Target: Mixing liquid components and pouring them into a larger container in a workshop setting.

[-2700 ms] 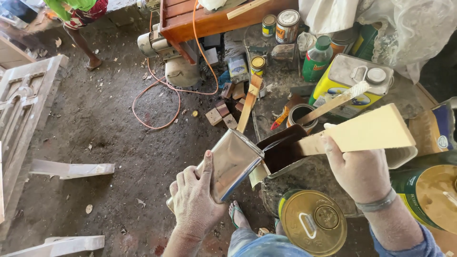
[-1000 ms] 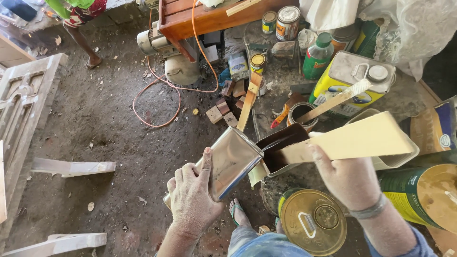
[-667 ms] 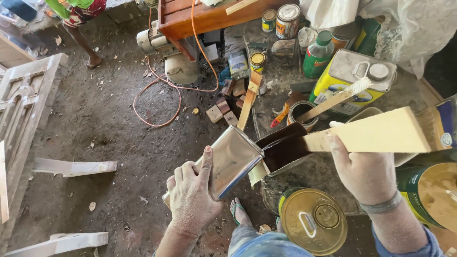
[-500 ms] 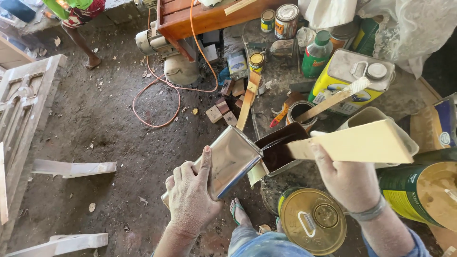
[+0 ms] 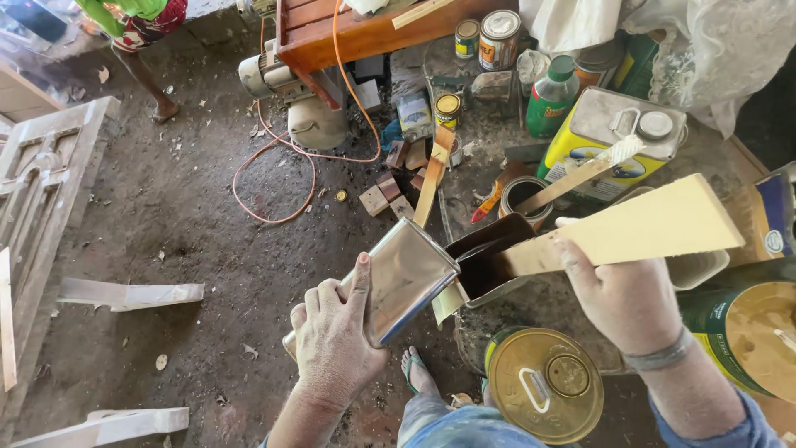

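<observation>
A woodworking workshop: a dirt floor (image 5: 166,241) strewn with wood offcuts, a carved door panel (image 5: 41,191) far left of the motor (image 5: 311,108), and paint tins (image 5: 497,37) crowded to its right.

left hand (image 5: 336,353) — dusty, bare forearm | right hand (image 5: 626,300) — grey wristband, blue sleeve at 5 o'clock | jeans, flip-flop

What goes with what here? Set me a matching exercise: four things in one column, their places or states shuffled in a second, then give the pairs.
1. shiny metal can
2. pale wooden board
3. green plastic bottle
4. gold round lid

A. standing upright among tins at the top
B. tilted, gripped by the left hand
C. flat, below the right hand
D. one end dipped into dark liquid

Pairs: 1-B, 2-D, 3-A, 4-C
</observation>
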